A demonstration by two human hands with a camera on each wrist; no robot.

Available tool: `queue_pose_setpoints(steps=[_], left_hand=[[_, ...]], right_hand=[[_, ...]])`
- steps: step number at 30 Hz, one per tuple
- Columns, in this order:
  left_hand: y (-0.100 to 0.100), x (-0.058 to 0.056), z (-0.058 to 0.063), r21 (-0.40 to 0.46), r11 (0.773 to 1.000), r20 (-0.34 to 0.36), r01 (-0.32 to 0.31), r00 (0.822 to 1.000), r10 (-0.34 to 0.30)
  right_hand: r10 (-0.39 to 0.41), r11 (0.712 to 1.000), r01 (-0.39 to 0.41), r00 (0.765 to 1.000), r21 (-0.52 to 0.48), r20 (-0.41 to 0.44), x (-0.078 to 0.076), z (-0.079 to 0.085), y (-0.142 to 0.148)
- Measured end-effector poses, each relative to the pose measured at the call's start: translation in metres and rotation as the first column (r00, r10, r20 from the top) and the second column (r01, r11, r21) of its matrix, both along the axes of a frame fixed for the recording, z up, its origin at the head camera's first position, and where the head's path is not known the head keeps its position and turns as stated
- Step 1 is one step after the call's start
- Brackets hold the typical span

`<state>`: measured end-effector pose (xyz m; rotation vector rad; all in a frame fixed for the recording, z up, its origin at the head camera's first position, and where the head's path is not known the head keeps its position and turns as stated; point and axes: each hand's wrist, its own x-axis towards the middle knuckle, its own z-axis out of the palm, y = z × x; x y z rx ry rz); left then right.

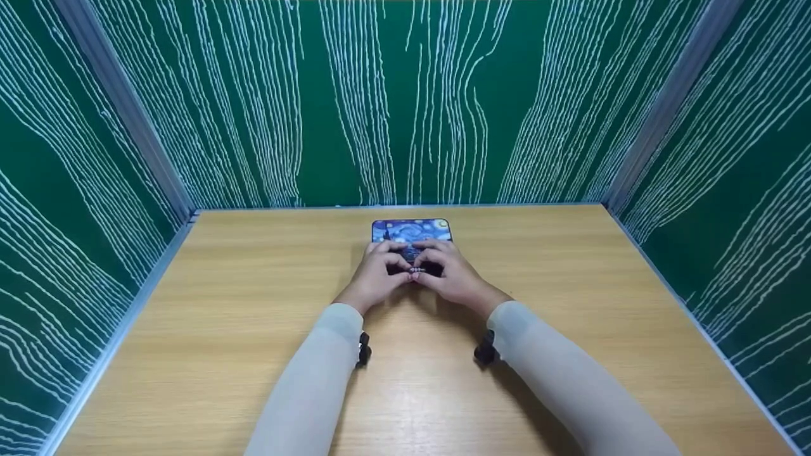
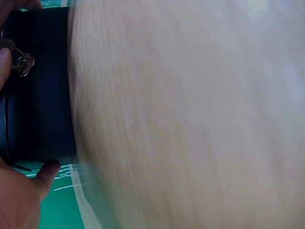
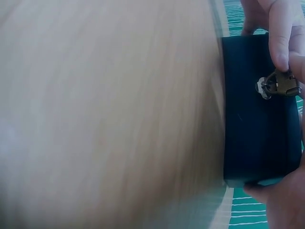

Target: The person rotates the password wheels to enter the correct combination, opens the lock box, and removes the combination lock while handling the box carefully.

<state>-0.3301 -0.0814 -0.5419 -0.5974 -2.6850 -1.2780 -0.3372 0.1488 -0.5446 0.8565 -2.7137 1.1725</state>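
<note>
A dark box [image 1: 413, 230] has a swirling blue night-sky painting on its lid. In both wrist views, its dark front [image 2: 38, 105] shows a metal clasp with a small brass-coloured padlock [image 3: 287, 84] hanging from it. My left hand [image 1: 375, 273] reaches in from the left and my right hand [image 1: 457, 277] from the right. Thumbs and forefingers of both hands meet at the padlock and pinch it, while other fingers rest along the lid and sides. In the head view the hands cover most of the box front, and the fingertips largely hide the padlock.
The box stands near the far edge of a light wooden table [image 1: 253, 304]. Green panels [image 1: 418, 114] with wavy white lines rise behind and at both sides, joined by grey corner posts [image 1: 136, 114]. Dark wrist devices [image 1: 485, 350] sit under both sleeves.
</note>
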Motion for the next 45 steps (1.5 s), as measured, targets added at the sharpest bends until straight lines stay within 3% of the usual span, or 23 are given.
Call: queue_pose_setpoints(steps=[10, 19, 45], left_hand=[[-0.0003, -0.0009, 0.0002, 0.008, 1.0, 0.014, 0.001, 1.0, -0.001], [-0.001, -0.0033, -0.0024, -0.014, 1.0, 0.004, 0.006, 1.0, -0.006], [-0.0002, -0.0001, 0.0, 0.002, 1.0, 0.015, 0.004, 1.0, -0.004]], right_hand=[[0.014, 1.0, -0.014, 0.999, -0.01, 0.037, -0.0009, 0.0028, 0.0035], [0.048, 0.997, -0.048, 0.999, -0.057, 0.011, -0.0027, 0.0013, 0.0039], [0.038, 0.999, -0.037, 0.999, -0.026, 0.024, -0.0015, 0.0006, 0.0051]])
